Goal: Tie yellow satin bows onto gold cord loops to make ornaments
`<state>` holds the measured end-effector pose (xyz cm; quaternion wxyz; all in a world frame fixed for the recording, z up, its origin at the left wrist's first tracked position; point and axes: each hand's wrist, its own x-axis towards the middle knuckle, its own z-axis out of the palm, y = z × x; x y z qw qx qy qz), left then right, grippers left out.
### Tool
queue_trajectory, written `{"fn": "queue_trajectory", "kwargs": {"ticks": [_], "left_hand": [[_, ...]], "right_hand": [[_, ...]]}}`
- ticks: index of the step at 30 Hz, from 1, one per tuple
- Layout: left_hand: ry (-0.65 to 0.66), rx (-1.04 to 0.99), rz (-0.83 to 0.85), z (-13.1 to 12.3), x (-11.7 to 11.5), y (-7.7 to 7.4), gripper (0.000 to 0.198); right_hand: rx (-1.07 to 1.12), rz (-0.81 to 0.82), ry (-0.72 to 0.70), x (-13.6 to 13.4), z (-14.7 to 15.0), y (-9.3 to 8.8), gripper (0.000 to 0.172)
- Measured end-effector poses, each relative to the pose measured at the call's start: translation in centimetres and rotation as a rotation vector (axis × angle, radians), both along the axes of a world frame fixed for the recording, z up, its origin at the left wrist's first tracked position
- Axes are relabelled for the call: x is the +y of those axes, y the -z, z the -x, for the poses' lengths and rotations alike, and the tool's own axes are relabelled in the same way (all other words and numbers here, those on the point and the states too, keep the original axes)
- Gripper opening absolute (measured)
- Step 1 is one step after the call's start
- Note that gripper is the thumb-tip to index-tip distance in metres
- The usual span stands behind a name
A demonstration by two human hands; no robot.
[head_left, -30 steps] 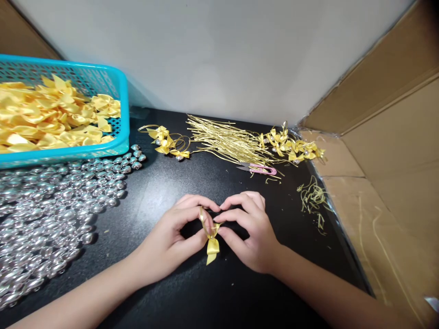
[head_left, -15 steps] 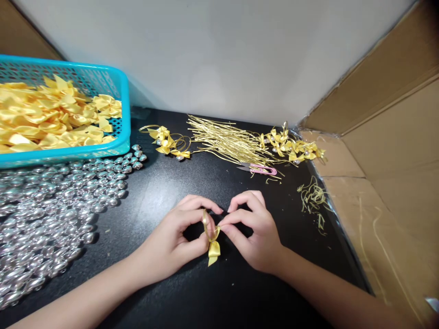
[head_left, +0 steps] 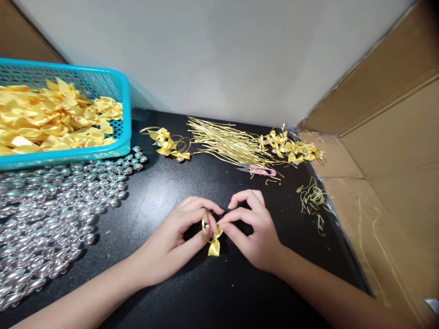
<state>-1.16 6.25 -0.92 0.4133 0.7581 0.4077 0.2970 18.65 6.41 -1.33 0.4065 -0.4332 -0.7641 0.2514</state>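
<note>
Between my two hands, low over the black table, is a yellow ribbon bow point(head_left: 214, 247) with a gold cord point(head_left: 203, 224) looped above it. My left hand point(head_left: 183, 233) pinches the looped cord near the bow between thumb and index finger. The thumb and index fingertips of my right hand point(head_left: 252, 226) are pressed together at the bow's right upper edge, pinching what looks like the cord. That tiny part is mostly covered by the fingertips.
A blue basket point(head_left: 125, 114) of yellow bows stands left, with many silver beads point(head_left: 51, 219) before it. Behind my hands lie gold cords point(head_left: 229, 141), pink thread snips point(head_left: 259, 170) and finished bow pieces point(head_left: 168, 145), point(head_left: 291, 148). Cord scraps point(head_left: 313, 196) lie right, beside cardboard point(head_left: 387, 119).
The bow has turned and sits slightly higher, its hanging tail now showing broader and shorter. Both hands keep nearly the same place and their pinch.
</note>
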Motion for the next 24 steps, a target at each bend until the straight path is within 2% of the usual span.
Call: {"fn": "queue_trajectory", "kwargs": {"ticks": [10,15,21,24], "left_hand": [[0.085,0.013,0.041,-0.14,0.19,-0.14,0.010],[0.119,0.034,0.086,-0.26,0.15,-0.29,0.014],[0.071,-0.085,0.098,-0.02,0.16,0.19,0.012],[-0.015,-0.172,0.114,0.15,0.11,0.69,0.012]], "right_hand": [[-0.004,-0.055,0.018,-0.10,0.18,0.12,0.011],[0.007,-0.069,0.034,-0.10,0.16,0.26,0.009],[0.039,-0.069,0.082,-0.03,0.21,0.22,0.008],[0.039,-0.094,0.092,-0.08,0.28,0.14,0.010]]}}
